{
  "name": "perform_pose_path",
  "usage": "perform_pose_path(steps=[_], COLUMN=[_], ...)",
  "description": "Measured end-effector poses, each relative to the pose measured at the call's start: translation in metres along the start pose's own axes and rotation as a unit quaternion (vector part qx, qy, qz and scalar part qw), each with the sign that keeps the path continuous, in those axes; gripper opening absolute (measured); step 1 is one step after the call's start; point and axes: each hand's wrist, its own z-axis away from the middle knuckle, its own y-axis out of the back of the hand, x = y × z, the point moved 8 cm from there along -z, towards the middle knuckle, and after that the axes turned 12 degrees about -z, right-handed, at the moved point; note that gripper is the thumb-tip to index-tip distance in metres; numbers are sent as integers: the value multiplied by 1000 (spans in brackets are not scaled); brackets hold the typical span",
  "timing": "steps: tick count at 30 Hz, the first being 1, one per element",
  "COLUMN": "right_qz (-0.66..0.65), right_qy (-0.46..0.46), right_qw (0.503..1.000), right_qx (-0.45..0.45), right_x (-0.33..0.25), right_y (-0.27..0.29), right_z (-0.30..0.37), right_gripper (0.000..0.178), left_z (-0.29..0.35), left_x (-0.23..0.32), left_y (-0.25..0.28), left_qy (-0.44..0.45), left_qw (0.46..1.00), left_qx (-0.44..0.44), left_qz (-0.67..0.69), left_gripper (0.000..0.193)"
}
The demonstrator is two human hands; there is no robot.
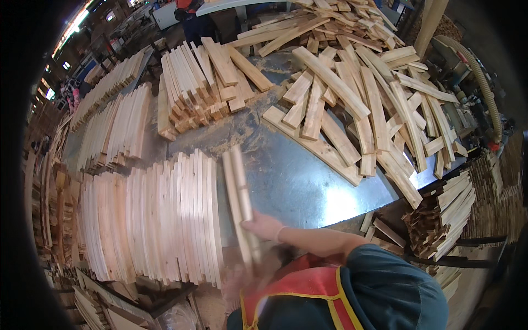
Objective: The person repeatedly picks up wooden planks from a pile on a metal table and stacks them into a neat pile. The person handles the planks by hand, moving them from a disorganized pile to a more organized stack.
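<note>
Two pale wooden planks (240, 190) stand close together just right of a long row of planks on edge (165, 214). My right hand (265, 226) is closed on these two planks from their right side, below their middle. Near their lower ends is my left hand (234, 279), smeared by motion, so its fingers cannot be made out. Whether it touches the planks is unclear. A narrow gap separates the two planks from the row. Both lie over the grey metal tabletop (286, 181).
A jumbled heap of loose planks (352, 104) covers the table's right and far side. Stacked planks (190, 82) and more rows (115, 129) stand at the far left. Sawdust (236, 135) lies mid-table. A rack of wood strips (448, 214) is beyond the right edge. A person (195, 22) stands far off.
</note>
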Motion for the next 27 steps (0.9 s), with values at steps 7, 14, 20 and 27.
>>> perform_pose_path(steps=[7, 14, 20, 27], right_qz=[183, 233, 437, 264], right_qy=[338, 122, 45, 101], right_qw=[908, 924, 722, 931], right_qx=[-165, 277, 535, 231], right_x=[-39, -95, -19, -9], right_y=[-40, 320, 558, 409], right_z=[-62, -43, 32, 62], right_gripper=[55, 53, 74, 86], left_z=[-105, -172, -219, -269], left_x=[49, 114, 187, 226], left_y=[112, 93, 96, 114], left_qy=[31, -49, -127, -88], left_qw=[991, 994, 984, 971], left_qx=[58, 12, -62, -36], left_qz=[119, 93, 109, 221], left_gripper=[93, 86, 83, 91])
